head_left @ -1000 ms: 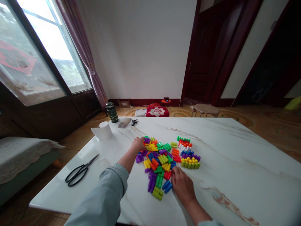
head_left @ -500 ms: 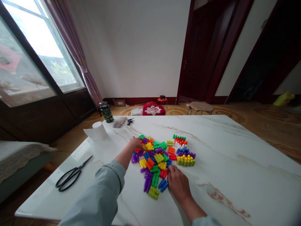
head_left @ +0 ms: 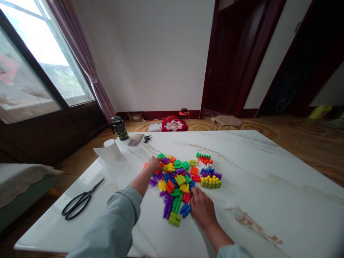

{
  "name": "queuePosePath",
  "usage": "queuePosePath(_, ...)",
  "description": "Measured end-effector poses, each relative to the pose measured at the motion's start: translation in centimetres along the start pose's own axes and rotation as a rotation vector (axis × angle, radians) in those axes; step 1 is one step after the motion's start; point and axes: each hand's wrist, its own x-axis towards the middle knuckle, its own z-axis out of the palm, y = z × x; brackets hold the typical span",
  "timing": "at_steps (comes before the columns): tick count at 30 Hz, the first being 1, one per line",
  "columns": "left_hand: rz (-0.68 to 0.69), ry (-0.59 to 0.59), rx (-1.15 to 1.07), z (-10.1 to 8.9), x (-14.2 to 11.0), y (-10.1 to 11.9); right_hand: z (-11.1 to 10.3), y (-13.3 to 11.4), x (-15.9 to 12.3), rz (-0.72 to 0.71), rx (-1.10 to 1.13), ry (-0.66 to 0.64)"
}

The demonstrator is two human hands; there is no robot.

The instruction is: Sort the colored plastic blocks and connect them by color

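A heap of plastic building blocks [head_left: 176, 181] in purple, green, yellow, orange, red and blue lies on the white marbled table [head_left: 258, 168]. My left hand [head_left: 155, 164] is over the heap's far left edge, fingers bent down beside a purple block [head_left: 166, 161]. Its fingertips are hidden among the blocks, so anything in them cannot be made out. My right hand [head_left: 202, 207] rests on the table at the heap's near right side, fingers curled together next to a blue block [head_left: 185, 210]. Whatever those fingers hold, if anything, is hidden.
Sorted colour rows of round-headed pieces [head_left: 211, 182] stand right of the heap. Black-handled scissors [head_left: 83, 199] lie at the left. Farther back are a paper roll [head_left: 109, 150], a camouflage flask [head_left: 119, 128], a pixelated item [head_left: 135, 140] and some keys [head_left: 147, 138]. A round stool [head_left: 228, 122] stands beyond the table.
The view has turned slightly right, so everything sits farther left. An orange piece now shows left of my left hand. Both hands stay about where they were beside the blocks.
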Motion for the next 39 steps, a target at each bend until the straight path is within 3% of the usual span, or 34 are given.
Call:
queuePosePath(9,-0.008,0.141,-0.024,1.0,-1.0,0.1,-0.1,0.0,-0.1,0.010,0.010,-0.013)
queuePosePath(20,0.148,0.365,-0.290,0.8,-3.8,0.6,-0.2,-0.1,0.0,0.024,0.000,-0.025)
queuePosePath(31,0.188,0.487,-0.514,4.1,-5.9,0.0,-0.5,-0.3,0.0,0.026,-0.037,-0.040)
queuePosePath(39,0.238,0.550,-0.552,5.0,-6.8,0.3,-0.3,-0.2,0.1,0.031,-0.032,-0.054)
